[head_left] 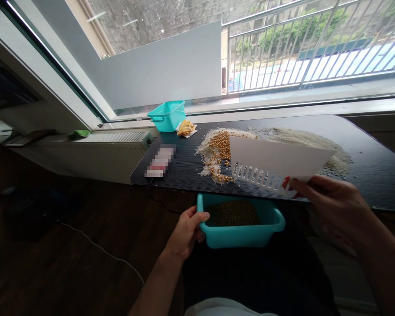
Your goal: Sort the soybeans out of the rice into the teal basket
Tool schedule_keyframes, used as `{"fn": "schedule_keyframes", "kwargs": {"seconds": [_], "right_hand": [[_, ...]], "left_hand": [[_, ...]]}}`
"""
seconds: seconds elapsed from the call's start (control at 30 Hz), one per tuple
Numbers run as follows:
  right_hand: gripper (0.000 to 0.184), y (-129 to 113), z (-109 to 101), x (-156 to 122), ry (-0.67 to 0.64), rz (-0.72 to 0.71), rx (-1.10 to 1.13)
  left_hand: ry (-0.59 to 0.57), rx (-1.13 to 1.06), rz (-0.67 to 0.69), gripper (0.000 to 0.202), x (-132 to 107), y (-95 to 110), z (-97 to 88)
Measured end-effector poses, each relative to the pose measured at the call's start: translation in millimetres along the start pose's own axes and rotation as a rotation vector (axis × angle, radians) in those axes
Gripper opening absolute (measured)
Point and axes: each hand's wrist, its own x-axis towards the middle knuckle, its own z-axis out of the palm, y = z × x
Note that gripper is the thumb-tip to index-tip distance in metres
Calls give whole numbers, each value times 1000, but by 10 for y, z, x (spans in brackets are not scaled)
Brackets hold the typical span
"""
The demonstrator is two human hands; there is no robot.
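Right hand (332, 195) is pinching white slotted sheet (273, 156), extending leftward from fingers; left hand (186, 230) is gripping teal tub (240, 237) by left end.

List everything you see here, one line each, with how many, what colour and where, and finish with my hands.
Table: one, black, centre to right
Window: one, white-framed, behind the table
Railing: one, grey, outside
Radiator: one, pale, left of the table
Green item: one, green, near the radiator's left end
Far basin: one, teal, table's far-left corner
Crumpled item: one, yellow, beside the far basin
Blurred object: one, whitish and red, table's left side
Beans: uncountable, golden, on the table
Pale grains: uncountable, whitish, around the beans and rightward
Near basin: one, teal, table's near edge
Dark contents: uncountable, greenish-brown, inside the near basin
Cable: one, white, lower left
Slotted sheet: one, white, above the table
Left hand: one, gripping the near basin
Right hand: one, holding the slotted sheet
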Motion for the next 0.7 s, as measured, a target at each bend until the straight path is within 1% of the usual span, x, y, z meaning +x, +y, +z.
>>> {"fn": "schedule_keyframes", "kwargs": {"seconds": [0.1, 0.23, 0.3, 0.43, 0.6, 0.7], "right_hand": [[45, 41, 24, 42, -47, 29, 66], [48, 79, 47, 58, -68, 24, 103], [47, 69, 35, 32, -87, 17, 115], [41, 26, 5, -11, -87, 16, 123], [48, 32, 47, 37, -89, 51, 122], [46, 65, 77, 45, -94, 64, 138]], "left_hand": [[2, 2, 3, 37, 6, -9, -5], [-3, 3, 2, 38, 9, -17, -3], [-1, 4, 0, 38, 7, -9, 6], [5, 7, -1, 37, 6, 7, 24], [-7, -4, -3, 36, 2, -1, 20], [-5, -7, -4, 36, -9, -7, 16]]}}
